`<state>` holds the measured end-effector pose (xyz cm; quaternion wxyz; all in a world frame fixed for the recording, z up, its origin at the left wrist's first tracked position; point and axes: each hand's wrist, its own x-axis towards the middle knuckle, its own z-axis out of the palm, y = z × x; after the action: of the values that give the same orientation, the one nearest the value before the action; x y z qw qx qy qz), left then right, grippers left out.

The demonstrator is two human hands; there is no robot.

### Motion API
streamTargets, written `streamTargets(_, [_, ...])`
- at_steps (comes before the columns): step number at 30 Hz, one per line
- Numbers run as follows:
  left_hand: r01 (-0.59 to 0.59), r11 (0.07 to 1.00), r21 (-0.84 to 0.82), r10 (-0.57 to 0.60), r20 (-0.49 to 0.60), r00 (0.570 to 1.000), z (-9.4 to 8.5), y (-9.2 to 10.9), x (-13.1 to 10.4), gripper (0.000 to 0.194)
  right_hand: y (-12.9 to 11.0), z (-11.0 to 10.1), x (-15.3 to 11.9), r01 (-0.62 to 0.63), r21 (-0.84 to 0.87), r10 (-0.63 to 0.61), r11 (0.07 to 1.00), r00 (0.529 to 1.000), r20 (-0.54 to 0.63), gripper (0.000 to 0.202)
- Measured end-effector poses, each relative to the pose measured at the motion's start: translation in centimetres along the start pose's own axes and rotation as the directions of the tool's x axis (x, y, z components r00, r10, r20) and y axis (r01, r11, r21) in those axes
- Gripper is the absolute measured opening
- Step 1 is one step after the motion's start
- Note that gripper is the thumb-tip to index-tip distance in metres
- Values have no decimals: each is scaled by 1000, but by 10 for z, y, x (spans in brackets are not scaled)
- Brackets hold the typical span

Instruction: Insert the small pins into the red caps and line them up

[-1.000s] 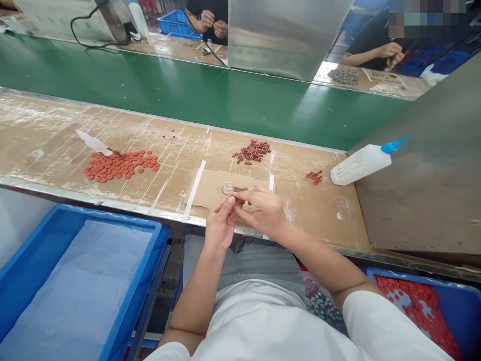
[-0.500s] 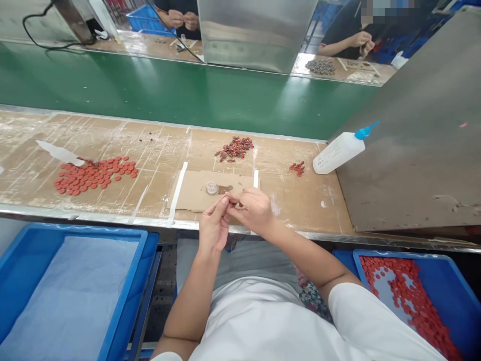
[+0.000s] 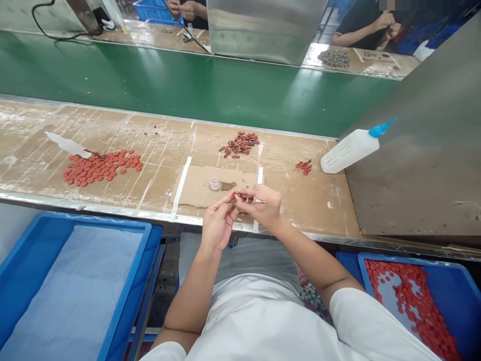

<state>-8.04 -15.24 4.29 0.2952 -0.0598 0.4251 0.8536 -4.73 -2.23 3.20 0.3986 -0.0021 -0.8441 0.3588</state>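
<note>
My left hand [image 3: 218, 220] and my right hand [image 3: 266, 204] meet over the front part of a cardboard mat [image 3: 195, 185]. Their fingertips pinch a small red disc [image 3: 235, 194], partly covered by the fingers; a tiny dark bit shows beside it. Just beyond the fingers stands a small clear round cup [image 3: 215, 184], next to a wet brown stain on the mat. Farther back lies a pile of small red-and-black parts [image 3: 240, 144]. Several red discs [image 3: 90, 170] are spread on the table at the left.
A white bottle with a blue nozzle [image 3: 349, 151] leans by the metal panel [image 3: 421, 165]; a few red parts [image 3: 304, 166] lie near it. Blue trays flank me, the left one [image 3: 146, 235] paper-lined, the right [image 3: 447, 281] holding red discs. Beyond the green belt [image 3: 169, 80], two people work.
The red disc between my fingertips has come into sight. My right hand has shifted slightly right, and the camera view has moved a little.
</note>
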Motion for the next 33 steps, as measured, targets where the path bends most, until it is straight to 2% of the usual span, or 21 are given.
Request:
streamTargets(9, [27,1000,-3,-27,-6,1000,6,-2,-3,26,-2,-8,-1,-215,88,213,973,976,32,13])
streamTargets(16, [-12,1000,21,11,27,1000,8,-8,-4,27,-5,-15,0,-273,217,277,937,961,13,12])
streamTargets(23, [2,1000,-1,-2,15,1000,7,-8,-5,29,-4,-16,1,-464,348,450,815,884,127,17])
streamTargets(33, [43,999,-11,-43,-7,999,10,-7,-11,34,2,-26,5,-576,462,513,674,816,268,29])
